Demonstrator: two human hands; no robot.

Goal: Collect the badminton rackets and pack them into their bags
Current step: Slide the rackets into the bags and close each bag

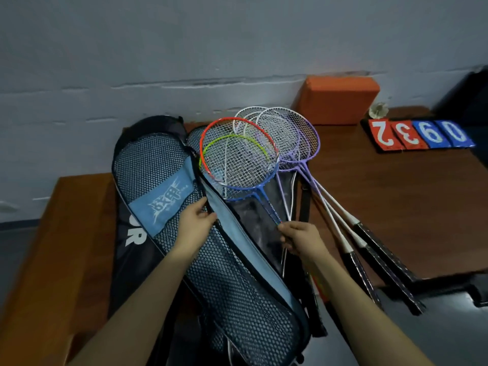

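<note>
Two bare forearms reach in from the bottom edge, the hands apart from each other. The left hand [196,220] pinches the dark zipper edge of the mesh racket bag [211,260], holding its blue-lined flap up, while the right hand [298,239] grips the thin shaft of the red-and-blue racket [239,157], whose head lies over the bag's open mouth. Under that head sits a second racket with a yellow-green frame [232,138], partly hidden. The mesh bag, with a light blue panel [163,202] bearing white lettering, lies on top of a dark bag [126,233] with white letters; a third bag's mesh end peeks out behind the racket heads. Just right of the bags, several purple and white rackets [295,136] lie fanned out, heads overlapping near the wall, their black-wrapped handles [380,260] pointing toward the lower right and jutting past the edge of the surface. The brown wooden surface [396,196] carries all of this; a lighter, orange-brown section [66,233] lies on the left. An orange block [340,99] stands against the wall, and a flip scoreboard [417,133] with red and blue number cards lies near the right edge, a white shuttlecock [379,110] just behind it. Behind everything rises a pale grey-blue wall [184,48] with cracked, peeling paint along a horizontal line.
</note>
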